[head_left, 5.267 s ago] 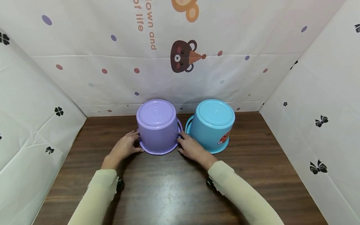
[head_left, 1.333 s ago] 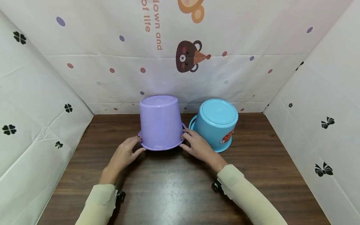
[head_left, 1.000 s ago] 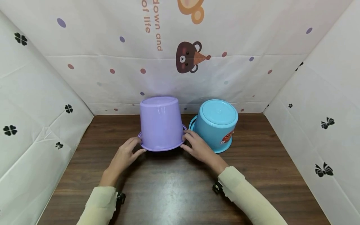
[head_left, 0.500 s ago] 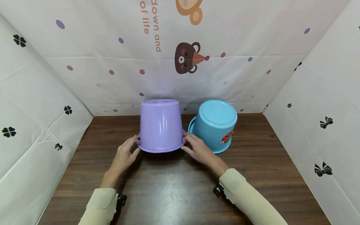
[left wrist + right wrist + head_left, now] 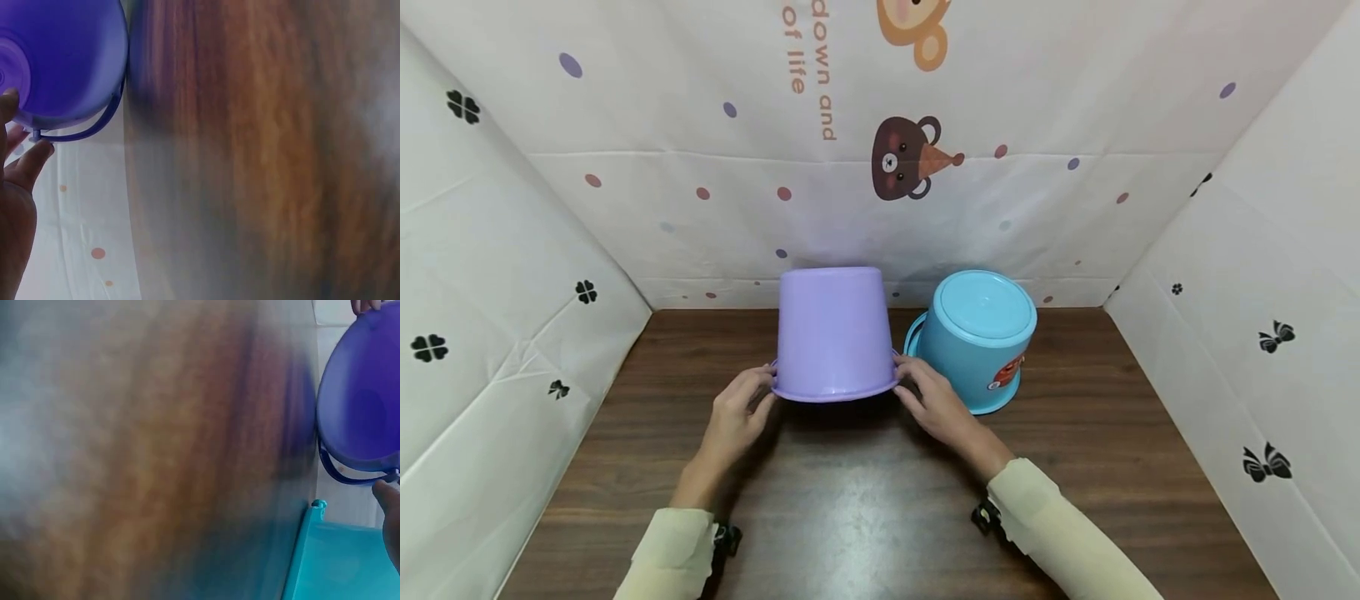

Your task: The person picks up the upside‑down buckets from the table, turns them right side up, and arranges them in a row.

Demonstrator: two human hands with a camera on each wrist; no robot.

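Your left hand (image 5: 737,417) and right hand (image 5: 938,408) grip the tilted purple bucket (image 5: 835,333) at its rim, left of the blue bucket (image 5: 977,350) on the counter's (image 5: 850,500) far part. The wrist views look inside the purple one; the head view doesn't.

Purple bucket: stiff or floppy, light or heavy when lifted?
The purple bucket is probably light for its size: wrist views show a hollow interior. Likely stiff, since no obvious buckling shows. The handle may swing, as it arcs away from the rim.
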